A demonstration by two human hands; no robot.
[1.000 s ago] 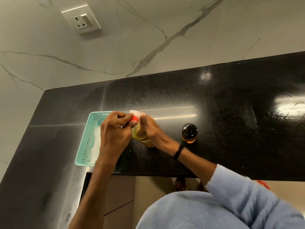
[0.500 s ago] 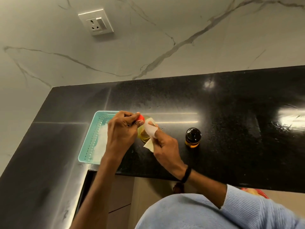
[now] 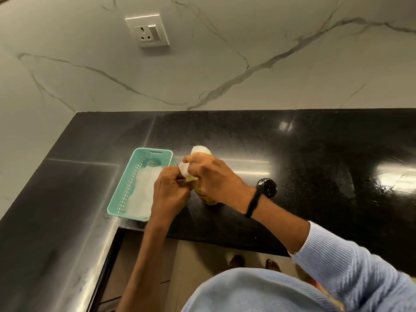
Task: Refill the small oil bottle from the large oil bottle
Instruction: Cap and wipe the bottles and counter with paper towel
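Right hand holds a tissue against the large oil bottle; left hand grips its top. Wipe firmly, bracing the bottle on the tabletop.

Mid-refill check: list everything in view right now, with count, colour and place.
large oil bottle: one, yellow oil, on the countertop between the hands, mostly hidden
small oil bottle: one, dark with black cap, upright, right of the hands
tissue: one, white, at the large bottle's top
basket: one, teal, left of the hands, white material inside
countertop: one, glossy black
wall socket: one, white, on the marble wall
wristband: one, black, right wrist
sleeve: one, light blue, right arm
left hand: fingers curled at the bottle's neck
right hand: over the bottle, pinching the tissue
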